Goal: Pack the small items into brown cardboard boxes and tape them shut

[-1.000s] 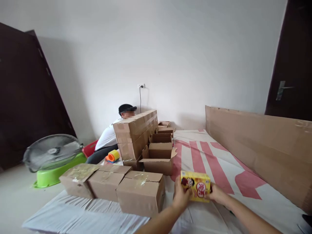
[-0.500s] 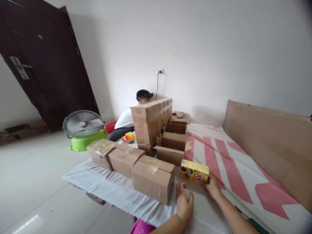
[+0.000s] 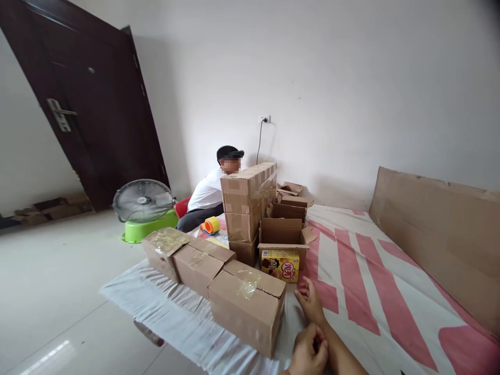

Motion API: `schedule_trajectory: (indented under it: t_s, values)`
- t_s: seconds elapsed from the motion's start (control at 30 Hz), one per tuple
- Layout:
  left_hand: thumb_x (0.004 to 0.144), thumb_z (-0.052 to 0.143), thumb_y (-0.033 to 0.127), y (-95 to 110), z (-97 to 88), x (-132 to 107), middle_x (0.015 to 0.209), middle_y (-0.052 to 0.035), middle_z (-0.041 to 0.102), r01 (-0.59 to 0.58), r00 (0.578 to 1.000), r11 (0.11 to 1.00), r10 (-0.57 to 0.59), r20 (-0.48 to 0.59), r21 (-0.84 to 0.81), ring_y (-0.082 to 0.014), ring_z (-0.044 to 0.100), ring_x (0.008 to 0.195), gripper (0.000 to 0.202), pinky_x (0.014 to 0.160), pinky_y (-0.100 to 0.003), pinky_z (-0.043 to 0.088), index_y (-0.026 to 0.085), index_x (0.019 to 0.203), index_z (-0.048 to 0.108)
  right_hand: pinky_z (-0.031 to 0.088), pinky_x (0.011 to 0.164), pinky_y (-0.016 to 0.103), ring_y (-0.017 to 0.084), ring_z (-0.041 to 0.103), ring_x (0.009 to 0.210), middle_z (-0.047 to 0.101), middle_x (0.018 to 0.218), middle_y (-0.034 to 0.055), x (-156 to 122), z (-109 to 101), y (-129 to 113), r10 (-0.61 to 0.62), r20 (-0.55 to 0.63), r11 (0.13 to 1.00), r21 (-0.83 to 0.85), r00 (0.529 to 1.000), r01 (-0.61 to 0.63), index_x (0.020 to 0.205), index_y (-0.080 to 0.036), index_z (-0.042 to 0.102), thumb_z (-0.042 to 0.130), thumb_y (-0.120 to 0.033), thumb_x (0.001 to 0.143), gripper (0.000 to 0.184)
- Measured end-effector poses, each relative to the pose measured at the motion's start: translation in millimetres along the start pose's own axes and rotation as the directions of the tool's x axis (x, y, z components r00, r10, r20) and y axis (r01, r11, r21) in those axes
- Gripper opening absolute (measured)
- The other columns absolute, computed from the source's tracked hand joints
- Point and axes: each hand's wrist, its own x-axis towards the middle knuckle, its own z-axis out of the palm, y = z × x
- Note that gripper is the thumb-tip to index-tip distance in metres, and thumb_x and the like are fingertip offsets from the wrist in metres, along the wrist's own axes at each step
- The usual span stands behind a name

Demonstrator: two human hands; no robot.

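A yellow printed snack box stands on the cloth-covered table, against the front of an open cardboard carton. Just in front of it, apart from the box, is my right hand; its fingers are partly spread and hold nothing. My left hand is lower down, beside my right forearm. Its fingers are curled in, and nothing shows in them. To the left of both hands sits a taped cardboard box, the nearest of a short row.
More taped boxes are stacked behind the row. A person in a cap sits beyond them, near a yellow tape roll. A fan rests on a green stool. A large cardboard sheet stands at the right.
The yellow box has moved left and away, to the open carton's front, and my right hand has let it go. My left hand has drawn back toward me, fingers curling in.
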Motion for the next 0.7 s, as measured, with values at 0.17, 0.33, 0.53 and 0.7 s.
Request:
schedule_trajectory:
  t_s: [0.17, 0.33, 0.53, 0.7]
  values:
    - [0.078, 0.052, 0.035, -2.1, -1.1, -0.6, 0.06, 0.0022, 0.044, -0.003, 0.999, 1.0, 0.003, -0.049, 0.003, -0.0137, 0.042, 0.057, 0.019, 0.057, -0.027, 0.032, 0.021, 0.07, 0.043, 0.056, 0.072, 0.04, 0.025, 0.066, 0.077, 0.068, 0.087, 0.0095, -13.9, -4.8, -1.8, -0.064, 0.083, 0.998, -0.006, 0.994, 0.065, 0.101, -0.021, 0.063, 0.054, -0.057, 0.077, 0.044]
    - [0.089, 0.041, 0.05, -11.6, -0.6, -5.3, 0.06, 0.0019, 0.043, -0.068, 0.99, 0.997, 0.063, -0.128, -0.035, -0.0138, 0.041, 0.055, 0.032, 0.054, -0.027, 0.033, 0.021, 0.076, 0.048, 0.053, 0.086, 0.043, 0.026, 0.067, 0.091, 0.072, 0.098, 0.0092, -10.8, 1.9, -14.0, -0.131, 0.249, 0.991, 0.003, 0.96, 0.134, 0.118, -0.023, 0.063, 0.046, -0.046, 0.086, 0.043]
    - [0.087, 0.026, 0.068, -28.5, 4.0, -6.4, 0.058, 0.0012, 0.04, -0.046, 0.976, 0.992, 0.02, -0.218, -0.115, -0.0163, 0.041, 0.053, 0.053, 0.053, -0.029, 0.035, 0.023, 0.08, 0.052, 0.042, 0.104, 0.044, 0.025, 0.058, 0.119, 0.066, 0.125, 0.0061, 25.5, 27.3, -34.1, -0.187, 0.483, 0.98, 0.037, 0.855, 0.194, 0.121, -0.025, 0.064, 0.049, -0.032, 0.084, 0.041]
    - [0.083, 0.034, 0.069, -17.8, -0.3, -9.0, 0.057, -0.0001, 0.043, 0.071, 0.984, 0.989, -0.091, -0.154, -0.126, -0.0194, 0.046, 0.057, 0.047, 0.057, -0.031, 0.04, 0.026, 0.081, 0.053, 0.05, 0.094, 0.041, 0.025, 0.065, 0.109, 0.07, 0.117, 0.0102, 67.1, 49.1, -33.0, -0.133, 0.579, 0.985, -0.015, 0.804, 0.174, 0.116, -0.02, 0.068, 0.054, -0.03, 0.08, 0.04]
